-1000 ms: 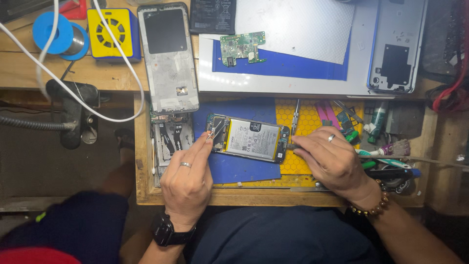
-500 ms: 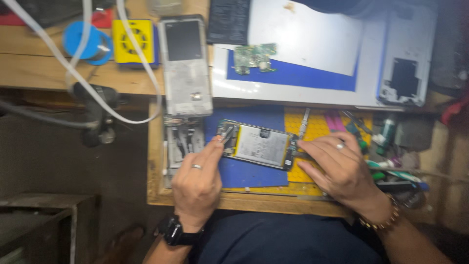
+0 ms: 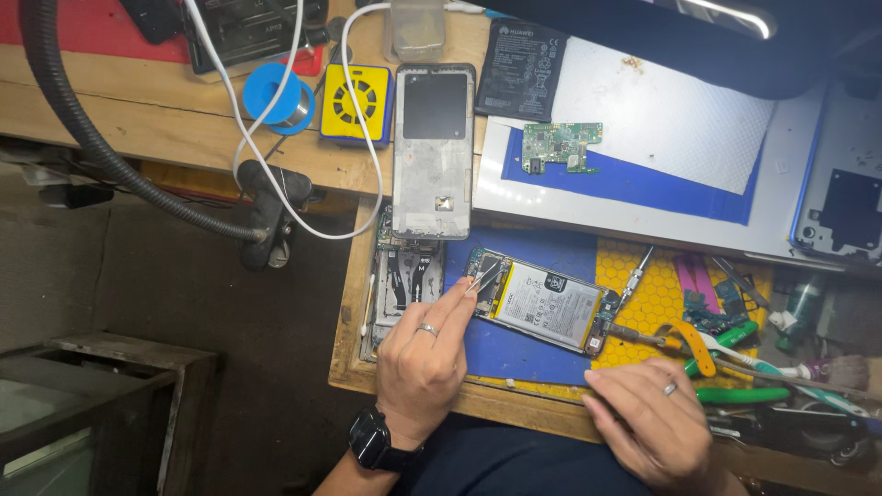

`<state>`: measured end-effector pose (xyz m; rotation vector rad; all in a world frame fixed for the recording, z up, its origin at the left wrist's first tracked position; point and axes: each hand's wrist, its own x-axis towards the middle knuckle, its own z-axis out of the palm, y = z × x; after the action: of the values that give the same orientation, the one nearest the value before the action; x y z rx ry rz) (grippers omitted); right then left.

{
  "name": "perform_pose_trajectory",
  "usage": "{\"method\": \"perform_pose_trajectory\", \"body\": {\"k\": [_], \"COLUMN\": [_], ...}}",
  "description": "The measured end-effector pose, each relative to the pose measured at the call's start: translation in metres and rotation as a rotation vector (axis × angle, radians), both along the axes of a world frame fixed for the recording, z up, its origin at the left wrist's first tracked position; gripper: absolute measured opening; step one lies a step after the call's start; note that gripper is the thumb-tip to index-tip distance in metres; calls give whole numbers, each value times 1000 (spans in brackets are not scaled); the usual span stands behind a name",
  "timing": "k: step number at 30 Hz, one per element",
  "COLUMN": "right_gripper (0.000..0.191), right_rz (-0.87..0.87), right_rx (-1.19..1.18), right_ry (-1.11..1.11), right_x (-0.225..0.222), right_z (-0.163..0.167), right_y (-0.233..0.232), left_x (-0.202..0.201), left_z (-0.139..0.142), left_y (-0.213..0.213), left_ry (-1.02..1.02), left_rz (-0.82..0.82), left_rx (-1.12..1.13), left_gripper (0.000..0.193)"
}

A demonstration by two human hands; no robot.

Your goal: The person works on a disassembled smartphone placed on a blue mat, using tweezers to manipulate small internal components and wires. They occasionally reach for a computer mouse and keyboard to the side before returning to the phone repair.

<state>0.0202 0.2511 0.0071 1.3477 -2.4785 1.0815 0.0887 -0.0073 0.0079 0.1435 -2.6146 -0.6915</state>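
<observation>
Now thin metal tweezers (image 3: 484, 276) w/ left fingers (image 3: 457, 298)

Left hand (image 3: 424, 363) holds thin metal tweezers (image 3: 483, 276) at the opened smartphone with exposed white battery (image 3: 542, 301); right hand (image 3: 652, 418) rests on the wooden desk (image 3: 514, 400) edge.

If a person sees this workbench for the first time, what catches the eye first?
At centre, an opened phone showing its battery lies on a blue mat, where the left hand points tweezers at its top corner. The right hand rests at the bench edge. Above stands a grey phone frame.
</observation>
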Motion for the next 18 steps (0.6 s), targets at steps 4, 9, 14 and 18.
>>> {"method": "perform_pose_trajectory", "body": {"k": [4,9,14,18], "right_gripper": [33,32,31,32], "right_rz": [4,-8,-18,-17], "right_rx": [-8,-10,-6,-2], "right_ry": [-17,-12,-9,-9], "right_x": [-1,0,0,0], "right_z": [-3,-2,-1,-1], "right_y": [4,2,2,2], "left_x": [0,0,0,0], "left_z": [0,-2,-3,-3], "left_y": [0,0,1,1], "left_ry": [-4,-6,-15,-6], "left_rz": [-6,-1,-5,-9], "left_rx": [-6,-1,7,5], "left_gripper": [35,34,33,35]}}
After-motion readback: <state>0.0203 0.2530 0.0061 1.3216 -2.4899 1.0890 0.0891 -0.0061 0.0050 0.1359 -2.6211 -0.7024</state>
